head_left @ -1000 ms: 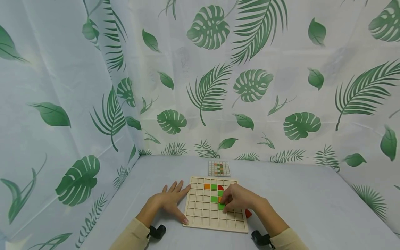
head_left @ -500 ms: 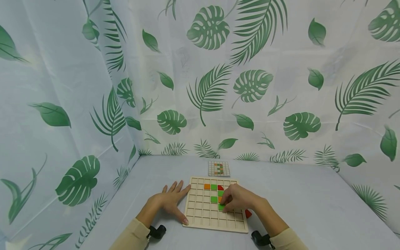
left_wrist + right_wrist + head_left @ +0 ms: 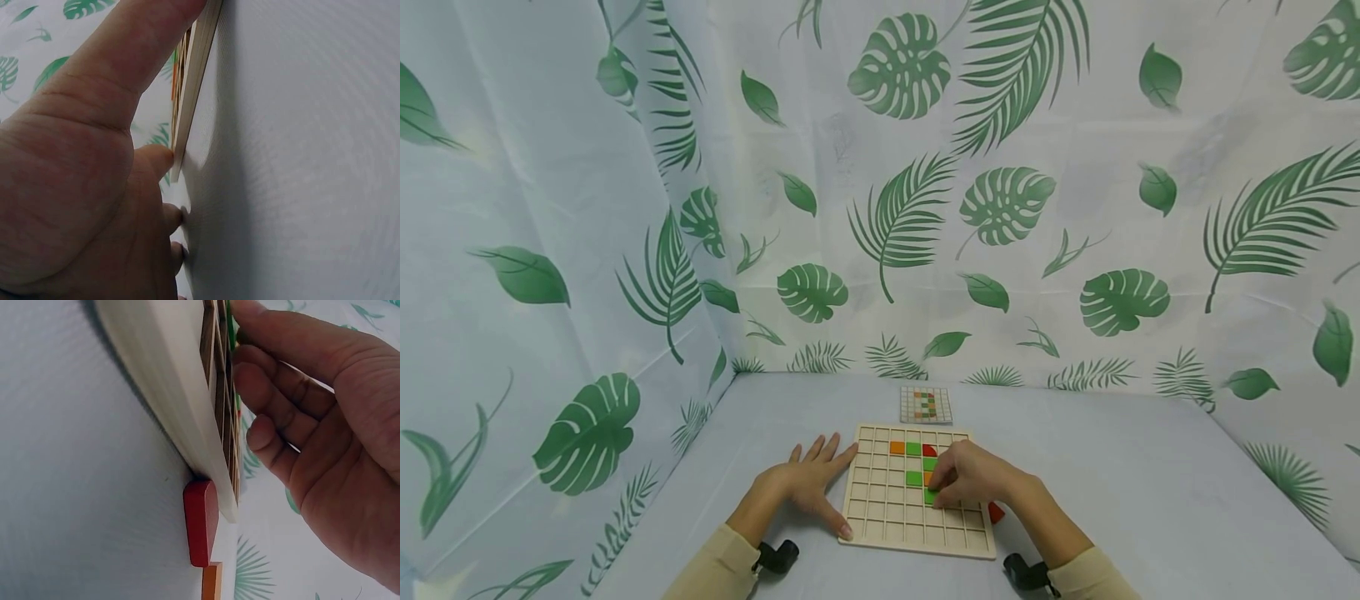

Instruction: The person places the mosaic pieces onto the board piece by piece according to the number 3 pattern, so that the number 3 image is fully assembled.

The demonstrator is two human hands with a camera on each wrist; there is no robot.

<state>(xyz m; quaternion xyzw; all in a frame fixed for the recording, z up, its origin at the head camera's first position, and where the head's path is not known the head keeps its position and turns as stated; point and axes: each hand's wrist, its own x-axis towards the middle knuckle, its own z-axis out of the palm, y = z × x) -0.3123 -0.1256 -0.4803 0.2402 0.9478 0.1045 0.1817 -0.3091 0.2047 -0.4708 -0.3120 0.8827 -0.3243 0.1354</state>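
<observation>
A pale wooden grid board (image 3: 887, 510) lies flat in front of me. My left hand (image 3: 806, 483) is spread at its left side, with the thumb on the near left corner. With curled fingers, my right hand (image 3: 976, 477) pinches a green square tile (image 3: 930, 497) at a cell right of the middle; its fingers partly cover the tile. Whether the tile is fully seated I cannot tell. Farther up the board sit an orange square (image 3: 897, 448), a green square (image 3: 913, 448) and a red quarter-round piece (image 3: 929, 451). Another green square (image 3: 913, 478) lies left of the right fingers.
Behind the board lies a small pattern card (image 3: 926, 405) with a coloured grid. Beside the board's right edge, a red piece (image 3: 200, 522) rests on the white tabletop (image 3: 1120, 492), with an orange piece (image 3: 212, 581) beyond it. Leaf-printed curtains (image 3: 910, 325) surround the table.
My right thumb and the green tile have shifted very slightly to the left. The left hand and the board keep their place.
</observation>
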